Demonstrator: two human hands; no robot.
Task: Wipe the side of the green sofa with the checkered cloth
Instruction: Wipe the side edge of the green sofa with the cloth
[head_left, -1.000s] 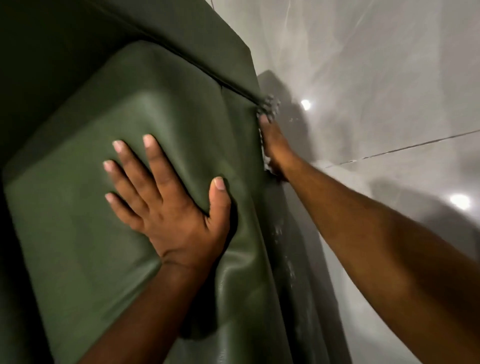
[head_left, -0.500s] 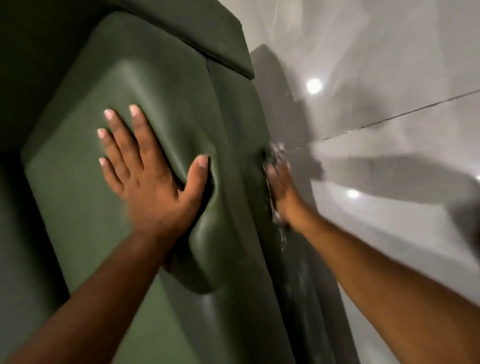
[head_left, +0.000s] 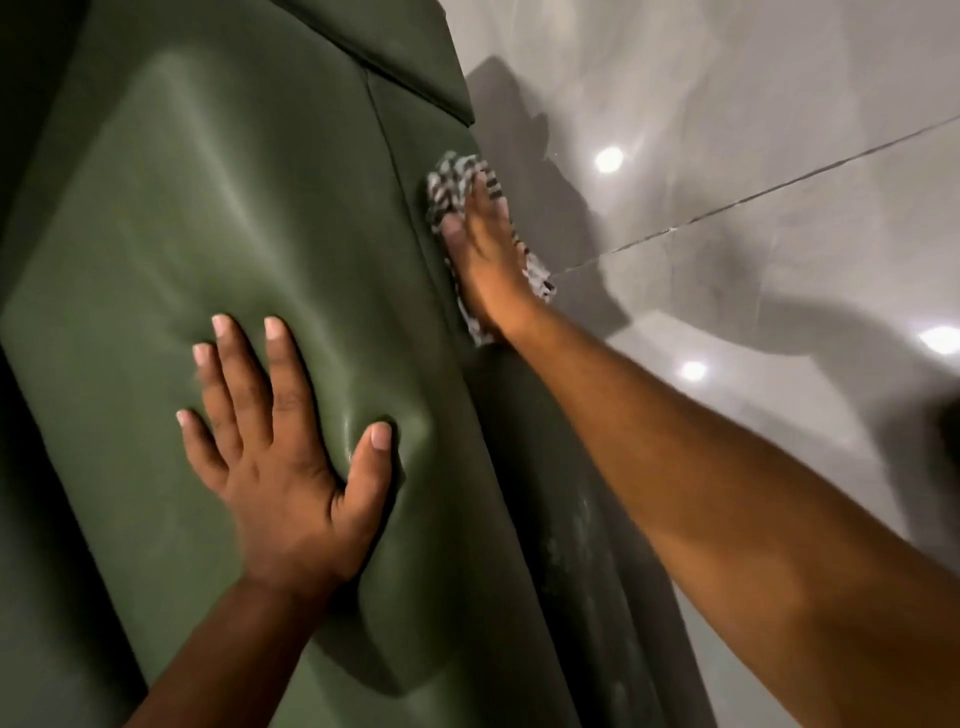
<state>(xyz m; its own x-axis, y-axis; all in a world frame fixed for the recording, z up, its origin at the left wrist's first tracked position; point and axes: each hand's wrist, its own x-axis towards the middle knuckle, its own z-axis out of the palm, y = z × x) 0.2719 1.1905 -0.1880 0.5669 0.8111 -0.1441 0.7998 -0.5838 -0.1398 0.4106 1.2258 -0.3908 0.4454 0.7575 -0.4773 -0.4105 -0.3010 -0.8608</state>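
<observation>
The green sofa (head_left: 218, 218) fills the left of the head view, its padded armrest top facing me. My left hand (head_left: 285, 447) lies flat on that padding with fingers spread, pressing a dent into it. Over the right edge, my right hand (head_left: 483, 249) presses the black-and-white checkered cloth (head_left: 449, 179) against the upper part of the sofa's dark side panel (head_left: 566, 519). The cloth bunches above my fingertips and shows again under my wrist. Pale smears mark the side panel lower down.
A glossy grey tiled floor (head_left: 753, 130) with a dark grout line lies to the right of the sofa, showing light reflections and shadows. The sofa's thicker back section (head_left: 415, 52) juts out at the top.
My right hand and the cloth have slid along the sofa's side, and more of the cloth now shows. My left hand has shifted on the padding, still flat. The camera view has swung.
</observation>
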